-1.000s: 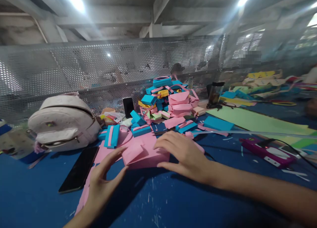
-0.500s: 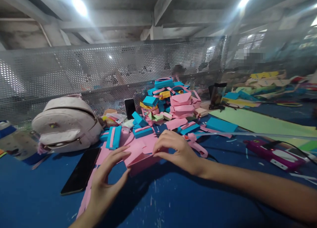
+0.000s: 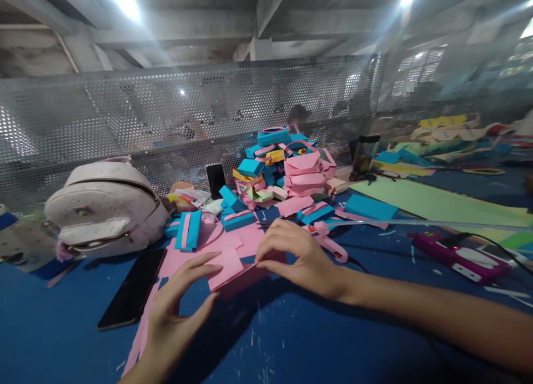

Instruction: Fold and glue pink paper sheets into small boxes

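Between my hands is a folded piece of pink paper, shaped like part of a small box, above the blue table. My left hand holds its left end, thumb below and fingers on the upper side. The thumb and fingertips of my right hand pinch its right edge. Flat pink paper lies behind it. Just beyond my right hand rests a pink glue gun with a clear glue stick running out to the right. Small blue paper boxes with pink strips stand behind my left hand.
A pile of blue and pink paper boxes rises at the back. On the left are a white backpack and a black phone. A purple power strip and green sheets lie right. A perforated metal screen stands behind.
The pink paper's front has tilted, so its upper flap now lies flatter and its front side shows less. Both hands keep their grip. The view has shifted slightly.
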`<state>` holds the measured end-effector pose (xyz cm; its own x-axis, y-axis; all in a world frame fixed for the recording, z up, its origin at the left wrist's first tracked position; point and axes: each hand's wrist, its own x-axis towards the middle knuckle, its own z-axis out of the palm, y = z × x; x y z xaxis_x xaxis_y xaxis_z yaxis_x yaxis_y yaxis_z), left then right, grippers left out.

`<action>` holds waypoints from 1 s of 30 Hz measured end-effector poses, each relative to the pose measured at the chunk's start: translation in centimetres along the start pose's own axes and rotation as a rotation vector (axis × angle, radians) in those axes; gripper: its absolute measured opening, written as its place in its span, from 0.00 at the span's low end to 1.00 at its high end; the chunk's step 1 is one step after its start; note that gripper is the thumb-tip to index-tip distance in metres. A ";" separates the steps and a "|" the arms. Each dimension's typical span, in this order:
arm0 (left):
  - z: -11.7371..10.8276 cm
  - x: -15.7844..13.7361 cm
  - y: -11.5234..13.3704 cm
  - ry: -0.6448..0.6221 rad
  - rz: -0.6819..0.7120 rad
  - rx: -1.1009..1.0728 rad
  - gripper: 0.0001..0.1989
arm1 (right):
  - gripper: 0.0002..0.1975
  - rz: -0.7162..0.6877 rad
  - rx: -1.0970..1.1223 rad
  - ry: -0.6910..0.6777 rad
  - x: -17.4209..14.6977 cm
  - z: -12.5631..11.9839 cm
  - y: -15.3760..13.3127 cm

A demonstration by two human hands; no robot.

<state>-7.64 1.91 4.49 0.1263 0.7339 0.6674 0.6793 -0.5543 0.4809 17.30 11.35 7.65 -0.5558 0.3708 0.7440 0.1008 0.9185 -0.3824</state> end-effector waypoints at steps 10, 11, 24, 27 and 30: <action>-0.2 0.2 0.3 -0.005 0.040 0.014 0.17 | 0.02 -0.018 0.001 0.015 0.1 0.1 0.0; -0.2 0.2 0.4 -0.003 0.041 0.014 0.18 | 0.02 -0.019 -0.001 0.013 0.1 0.2 0.0; -0.1 0.1 0.9 -0.001 -0.002 -0.019 0.16 | 0.01 -0.043 -0.015 -0.025 0.0 0.1 -0.5; -0.1 0.0 1.2 0.003 -0.016 -0.033 0.14 | 0.01 -0.044 -0.010 -0.040 -0.1 0.3 -0.5; 0.0 0.0 1.5 0.015 -0.037 -0.051 0.13 | 0.01 -0.049 0.000 -0.039 -0.2 0.3 -0.5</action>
<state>-6.61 1.04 5.23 0.0911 0.7484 0.6570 0.6456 -0.5467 0.5332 17.08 10.74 7.54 -0.5918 0.3198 0.7399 0.0726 0.9353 -0.3462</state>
